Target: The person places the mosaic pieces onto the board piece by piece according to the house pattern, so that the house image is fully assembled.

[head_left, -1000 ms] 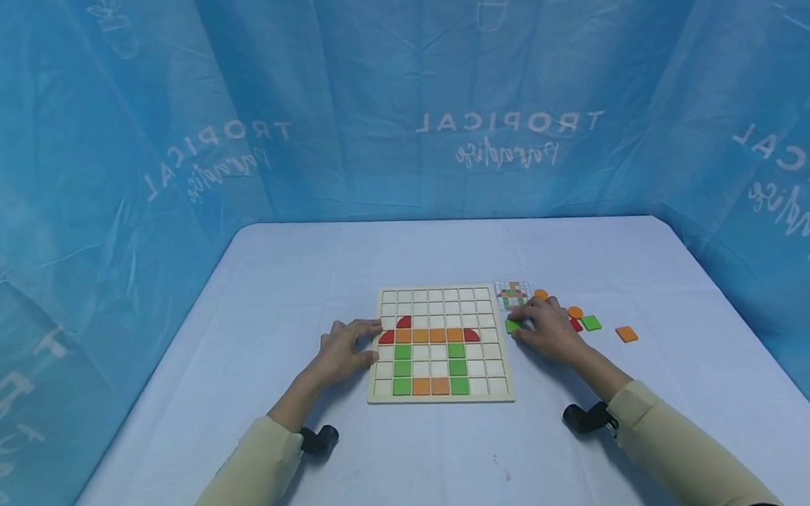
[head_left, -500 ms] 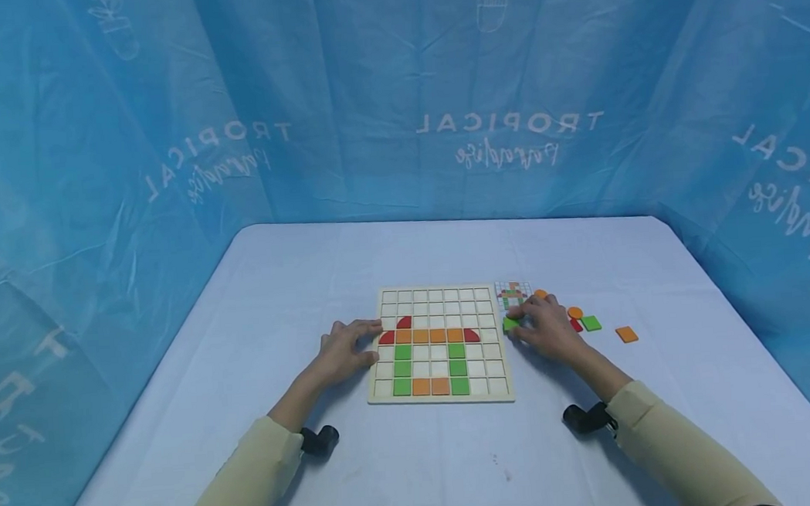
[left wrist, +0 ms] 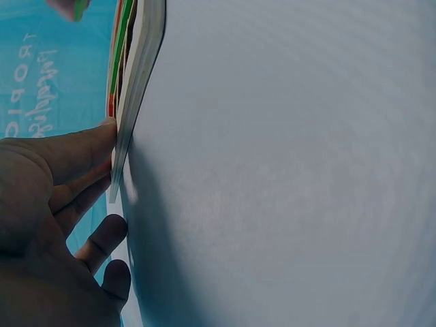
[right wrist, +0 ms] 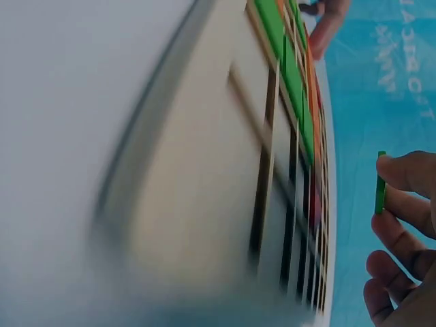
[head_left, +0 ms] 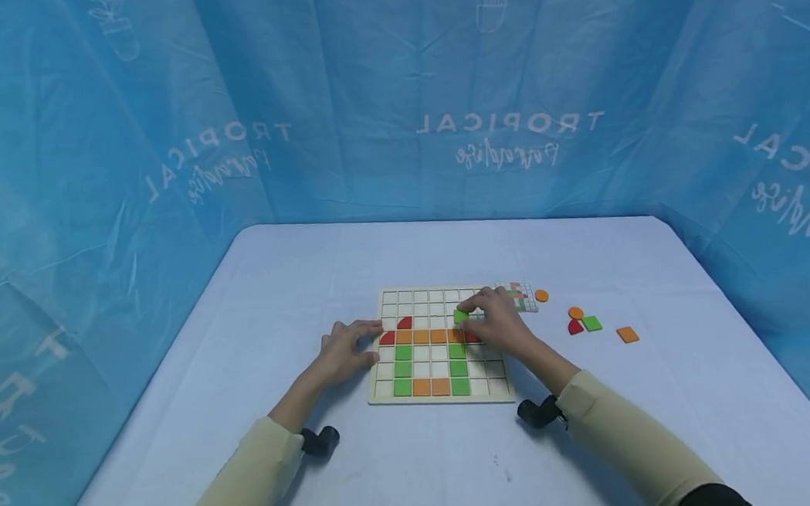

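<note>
A pale wooden grid board (head_left: 493, 387) lies on the table, with orange and green squares and red quarter-round tiles set in its cells. My left hand (head_left: 341, 351) rests at its left edge, thumb and fingertips touching the side; in the left wrist view the thumb (left wrist: 82, 150) meets the board's edge (left wrist: 139, 88). Over the board's right half, my right hand (head_left: 496, 321) pinches a green square tile (head_left: 461, 316) between thumb and fingers. The right wrist view shows this tile (right wrist: 381, 184) edge-on, held above the board surface.
A small printed pattern card (head_left: 526, 297) lies at the board's upper right, partly behind my right hand. Loose tiles lie to the right: orange discs (head_left: 541, 296), a red quarter-round (head_left: 575, 327), a green square (head_left: 592, 323) and an orange square (head_left: 627, 335). Blue curtains surround the table.
My right hand has carried the green square tile leftward from beside the board to above it, uncovering more of the card and loose tiles. The left hand has stayed at the edge.
</note>
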